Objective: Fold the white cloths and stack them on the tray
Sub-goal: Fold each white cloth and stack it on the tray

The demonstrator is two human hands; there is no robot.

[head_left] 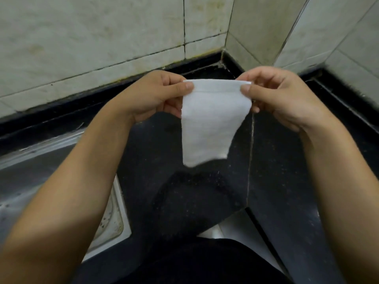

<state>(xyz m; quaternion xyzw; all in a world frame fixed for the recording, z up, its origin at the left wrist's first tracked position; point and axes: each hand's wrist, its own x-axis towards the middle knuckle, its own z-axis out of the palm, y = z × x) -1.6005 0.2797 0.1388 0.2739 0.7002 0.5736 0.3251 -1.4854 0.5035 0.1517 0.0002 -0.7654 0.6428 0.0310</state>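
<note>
At the centre of the frame, the left hand (155, 95) and right hand (274, 95) each pinched a top corner of a white cloth (213, 121) hanging above the dark counter (274, 181). It looked light and limp, best held by its corners.

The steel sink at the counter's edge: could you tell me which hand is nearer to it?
Left. The left hand pinches the white cloth on the steel sink's side; the right hand pinches the far corner.

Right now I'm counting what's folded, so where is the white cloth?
In the head view the white cloth hangs mid-frame above the dark counter, its top corners pinched by the left hand and right hand, near the tiled wall corner.
</note>
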